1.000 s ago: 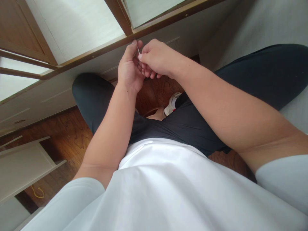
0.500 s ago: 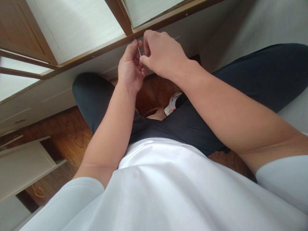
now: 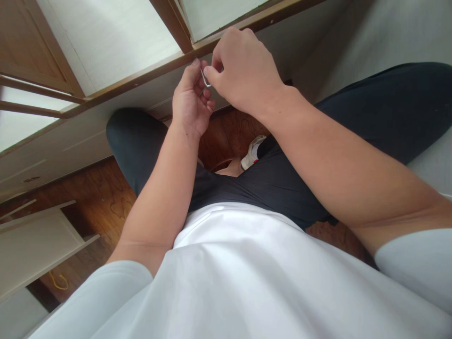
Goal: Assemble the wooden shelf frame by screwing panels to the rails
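A thin, bent metal rod that looks like a hex key (image 3: 206, 84) is between my two hands, just below the wooden cabinet rail (image 3: 141, 80). My left hand (image 3: 192, 96) is turned palm up, its thumb and forefinger pinched at the upper end of the hex key beside the rail. From the right, my right hand (image 3: 245, 70) is closed, with the thumb against the hex key and the other fingers curled behind. The back of the right hand hides part of its grip. What the key's upper end touches is hidden by my left fingertips.
The wooden frame has white panels (image 3: 113, 37) and an upright divider (image 3: 173, 23). My knees (image 3: 130, 136) are spread on either side. Pale boards (image 3: 38, 249) and a yellow cord (image 3: 58, 281) lie on the brown wood floor (image 3: 109, 188) at lower left.
My right hand has risen slightly and its thumb has moved up along the hex key. The key's bent lower end now shows; my left hand has hardly moved.
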### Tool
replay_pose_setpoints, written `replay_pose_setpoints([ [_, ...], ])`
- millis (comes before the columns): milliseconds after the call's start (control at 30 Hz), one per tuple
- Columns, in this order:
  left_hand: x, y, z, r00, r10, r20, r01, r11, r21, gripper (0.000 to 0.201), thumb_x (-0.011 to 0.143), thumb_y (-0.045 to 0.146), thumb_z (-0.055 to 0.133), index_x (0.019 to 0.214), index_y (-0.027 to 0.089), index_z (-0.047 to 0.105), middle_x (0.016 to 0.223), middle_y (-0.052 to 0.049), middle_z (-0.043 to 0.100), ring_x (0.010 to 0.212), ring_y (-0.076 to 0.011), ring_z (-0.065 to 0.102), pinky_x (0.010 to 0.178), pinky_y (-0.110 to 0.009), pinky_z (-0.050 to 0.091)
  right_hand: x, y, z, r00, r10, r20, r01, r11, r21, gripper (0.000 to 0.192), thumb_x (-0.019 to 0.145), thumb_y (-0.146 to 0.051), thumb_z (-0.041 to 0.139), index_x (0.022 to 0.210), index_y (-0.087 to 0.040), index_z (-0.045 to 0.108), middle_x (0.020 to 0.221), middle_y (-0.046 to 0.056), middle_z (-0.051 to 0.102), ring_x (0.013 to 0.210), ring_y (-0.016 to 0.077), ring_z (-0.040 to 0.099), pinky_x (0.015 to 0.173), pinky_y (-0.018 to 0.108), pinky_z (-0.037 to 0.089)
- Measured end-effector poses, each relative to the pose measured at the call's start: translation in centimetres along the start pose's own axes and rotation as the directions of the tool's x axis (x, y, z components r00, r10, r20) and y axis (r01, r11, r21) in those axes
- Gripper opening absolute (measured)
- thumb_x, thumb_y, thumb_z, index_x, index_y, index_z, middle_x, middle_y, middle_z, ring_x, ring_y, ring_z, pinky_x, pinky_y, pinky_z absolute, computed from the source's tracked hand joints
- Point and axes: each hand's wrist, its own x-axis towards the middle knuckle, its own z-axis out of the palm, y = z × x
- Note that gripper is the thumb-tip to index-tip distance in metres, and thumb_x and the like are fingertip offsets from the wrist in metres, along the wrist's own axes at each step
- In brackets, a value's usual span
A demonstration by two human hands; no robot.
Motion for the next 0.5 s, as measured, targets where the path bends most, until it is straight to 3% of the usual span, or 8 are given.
replay_pose_setpoints([
  [67,0.0,0.01,-0.07,0.991,0.108,0.084,-0.114,0.991,0.073,0.007,0.093,0.035,0.072,0.092,0.03,0.067,0.061,0.004,0.056,0.055,-0.0125,0.035,0.05,-0.027,0.016,-0.03,0.16,0.09,1.0,-0.005,0.007,0.005,1.0,0.024,0.022,0.098,-0.03,0.053,0.087,-0.015,0.064,0.106,0.015,0.074,0.109,0.0364,0.07,0.094,0.054,0.057],
  [133,0.05,0.06,-0.19,0.985,0.124,0.123,-0.141,0.981,0.136,0.007,0.092,0.033,0.073,0.088,0.031,0.067,0.061,0.004,0.058,0.054,-0.0127,0.037,0.049,-0.027,0.016,-0.06,0.28,0.14,1.0,-0.006,0.021,0.004,0.998,0.061,0.02,0.097,-0.028,0.053,0.09,-0.015,0.065,0.095,0.014,0.073,0.103,0.0355,0.072,0.09,0.053,0.058],
  [267,0.08,0.19,-0.31,0.992,0.075,0.105,-0.097,0.97,0.223,0.006,0.086,0.041,0.072,0.082,0.037,0.071,0.057,0.002,0.058,0.061,-0.0185,0.048,0.051,-0.028,0.022,-0.23,0.04,-0.25,0.994,0.002,0.106,-0.018,0.989,0.146,0.018,0.096,-0.025,0.052,0.093,-0.014,0.066,0.075,0.009,0.071,0.089,0.0291,0.073,0.087,0.045,0.059],
  [400,-0.1,0.15,-0.07,0.981,0.158,0.115,-0.184,0.943,0.277,0.006,0.079,0.039,0.074,0.075,0.042,0.07,0.059,0.002,0.062,0.065,-0.0226,0.055,0.05,-0.029,0.028,-0.4,-0.3,-0.44,0.978,-0.052,0.204,-0.003,0.965,0.263,0.016,0.09,-0.015,0.055,0.079,-0.015,0.067,0.064,0.005,0.067,0.069,0.0205,0.069,0.074,0.03,0.055],
  [500,-0.01,0.13,0.06,0.985,0.148,0.087,-0.168,0.937,0.307,0.008,0.072,0.043,0.074,0.076,0.047,0.069,0.057,0.002,0.062,0.063,-0.0277,0.058,0.046,-0.032,0.031,-0.28,-0.24,0.2,0.967,-0.112,0.229,0.02,0.928,0.372,0.018,0.086,-0.011,0.057,0.072,-0.016,0.065,0.061,0.003,0.067,0.059,0.0156,0.065,0.063,0.024,0.05],
])
